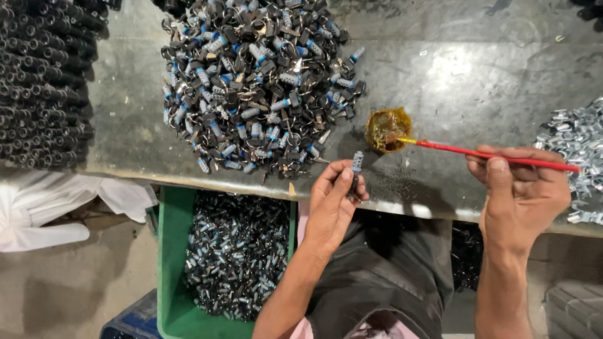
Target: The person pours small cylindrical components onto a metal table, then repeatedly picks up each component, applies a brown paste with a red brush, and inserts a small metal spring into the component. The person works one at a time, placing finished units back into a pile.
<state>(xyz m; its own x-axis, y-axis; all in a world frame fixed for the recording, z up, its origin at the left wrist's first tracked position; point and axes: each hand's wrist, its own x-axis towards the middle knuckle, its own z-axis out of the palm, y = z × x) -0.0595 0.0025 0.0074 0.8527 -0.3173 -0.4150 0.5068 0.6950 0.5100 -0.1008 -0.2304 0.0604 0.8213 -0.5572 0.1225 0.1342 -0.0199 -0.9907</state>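
My left hand (333, 201) pinches a small lock cylinder (357, 164) with a silver barrel and black base, held upright at the bench's front edge. My right hand (521, 191) grips a thin red brush (490, 155) by its handle; the yellow-tipped end reaches into a small round dish of amber grease (387, 129) on the bench. The cylinder sits just left of and below the dish, apart from the brush tip.
A big heap of similar black and silver cylinders with key rings (257, 81) covers the metal bench (471, 81). Black ribbed parts (41, 81) are stacked at left, shiny metal clips (581, 144) at right. A green crate (166, 263) of cylinders stands below.
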